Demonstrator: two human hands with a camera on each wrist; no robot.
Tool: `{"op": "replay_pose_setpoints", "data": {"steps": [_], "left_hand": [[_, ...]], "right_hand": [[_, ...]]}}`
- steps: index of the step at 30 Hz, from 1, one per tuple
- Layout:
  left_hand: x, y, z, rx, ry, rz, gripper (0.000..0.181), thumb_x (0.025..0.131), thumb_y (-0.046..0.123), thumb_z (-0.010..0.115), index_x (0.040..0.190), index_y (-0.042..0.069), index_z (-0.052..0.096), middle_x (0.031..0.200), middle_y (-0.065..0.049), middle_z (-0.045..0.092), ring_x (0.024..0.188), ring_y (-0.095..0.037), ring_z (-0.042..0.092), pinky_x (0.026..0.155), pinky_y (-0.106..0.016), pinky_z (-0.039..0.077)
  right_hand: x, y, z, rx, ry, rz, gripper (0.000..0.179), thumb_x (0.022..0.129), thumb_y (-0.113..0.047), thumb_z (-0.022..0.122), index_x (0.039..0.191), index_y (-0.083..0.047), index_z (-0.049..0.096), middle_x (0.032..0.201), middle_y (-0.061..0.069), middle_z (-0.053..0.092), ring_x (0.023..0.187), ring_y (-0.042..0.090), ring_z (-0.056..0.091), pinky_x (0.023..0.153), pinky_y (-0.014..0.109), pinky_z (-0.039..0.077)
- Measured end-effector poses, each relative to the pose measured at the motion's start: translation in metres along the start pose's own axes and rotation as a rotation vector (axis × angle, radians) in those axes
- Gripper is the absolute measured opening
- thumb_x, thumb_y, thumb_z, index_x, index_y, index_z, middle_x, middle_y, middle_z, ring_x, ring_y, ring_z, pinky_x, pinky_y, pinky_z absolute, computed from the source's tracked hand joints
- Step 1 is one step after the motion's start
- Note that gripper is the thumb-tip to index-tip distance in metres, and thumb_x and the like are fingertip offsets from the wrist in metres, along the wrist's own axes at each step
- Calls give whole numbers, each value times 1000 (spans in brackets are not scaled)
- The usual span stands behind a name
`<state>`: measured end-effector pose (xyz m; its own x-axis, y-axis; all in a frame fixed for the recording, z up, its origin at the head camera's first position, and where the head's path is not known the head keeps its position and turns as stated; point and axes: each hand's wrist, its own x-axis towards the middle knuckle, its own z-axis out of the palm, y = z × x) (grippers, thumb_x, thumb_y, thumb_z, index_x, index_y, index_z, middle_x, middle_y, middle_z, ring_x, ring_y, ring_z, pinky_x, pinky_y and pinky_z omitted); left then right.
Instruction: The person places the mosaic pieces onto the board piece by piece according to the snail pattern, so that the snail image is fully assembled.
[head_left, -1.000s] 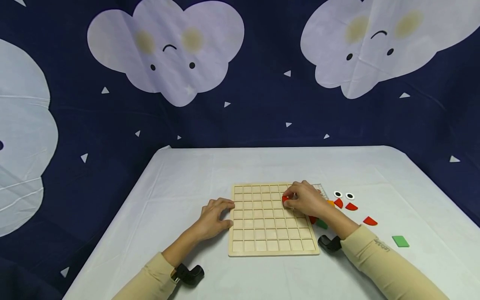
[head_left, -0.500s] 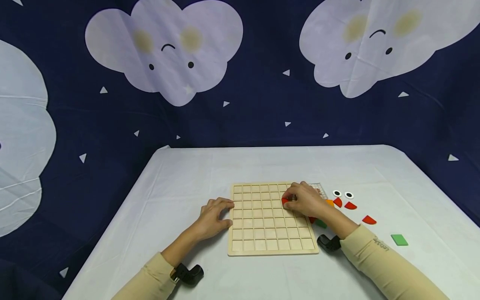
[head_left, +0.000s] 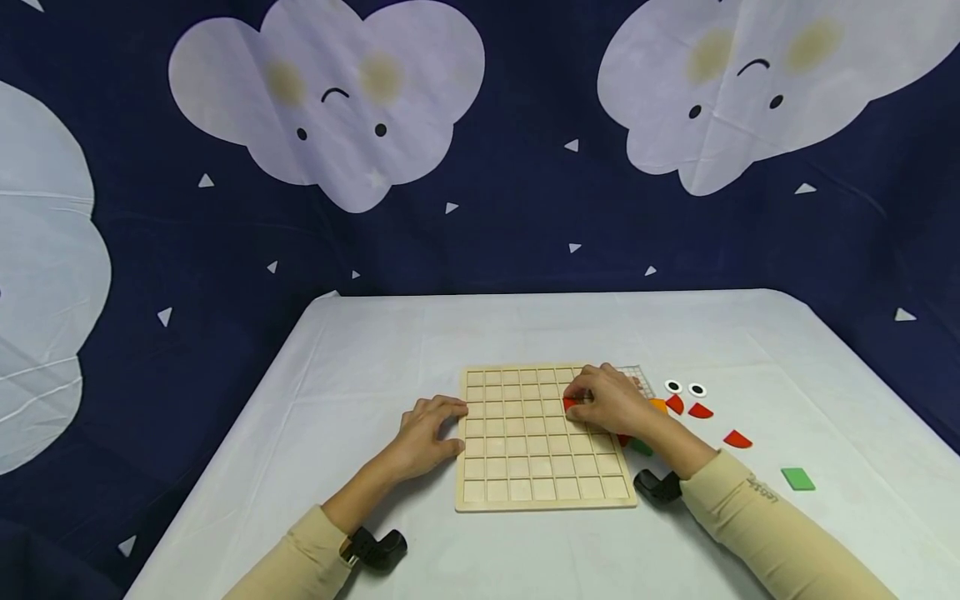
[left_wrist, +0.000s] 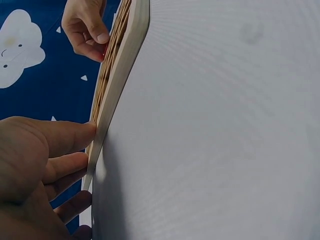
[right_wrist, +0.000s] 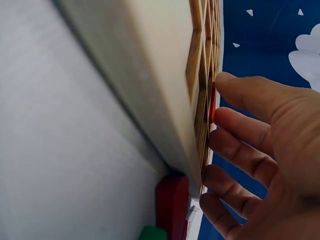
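Observation:
A wooden grid board with square cells lies on the white table. My left hand touches its left edge with extended fingertips and thumb. Over the upper right of the board, my right hand pinches a small red piece between thumb and index finger. The right wrist view shows this red piece low in a cell, the thumb at one end and the index finger at the other. Its full outline is hidden by the fingers.
Right of the board lie red quarter-round pieces, a green tile and two eye discs. A patterned card, an orange piece and another green piece sit by the right forearm, partly hidden.
The red piece under my right fingers has settled flatter into its cell. The left hand and the board stay in place; the head view has shifted slightly.

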<state>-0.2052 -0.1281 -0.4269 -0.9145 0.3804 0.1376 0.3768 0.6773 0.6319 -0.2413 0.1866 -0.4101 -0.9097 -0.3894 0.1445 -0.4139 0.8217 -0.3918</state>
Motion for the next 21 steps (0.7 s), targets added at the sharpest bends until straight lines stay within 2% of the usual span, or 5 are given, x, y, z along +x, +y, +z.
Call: {"op": "replay_pose_setpoints", "data": {"steps": [5,9,21], "left_hand": [[0,0,0,-2,0,11,45,79,12,70,123,5,60,131,-5,55,121,-29,43,98,-50,26],[-1,0,0,5,-2,15,46,79,12,70,123,5,60,131,-5,55,121,-29,43,97,-49,26],[-1,1,0,4,-2,-3,44,80,13,70,123,6,60,131,-2,54,121,-26,42,96,-47,27]], "right_hand": [[-1,3,-3,46,19,30,24,77,-27,75,98,-16,72,94,-2,64,84,16,46,70,30,33],[-7,9,-16,74,30,75,26,80,-25,72,102,-12,72,94,0,64,87,18,47,73,30,36],[-48,56,-60,22,76,266,36,82,-27,69,111,-5,67,105,13,63,96,28,48,72,33,36]]}}
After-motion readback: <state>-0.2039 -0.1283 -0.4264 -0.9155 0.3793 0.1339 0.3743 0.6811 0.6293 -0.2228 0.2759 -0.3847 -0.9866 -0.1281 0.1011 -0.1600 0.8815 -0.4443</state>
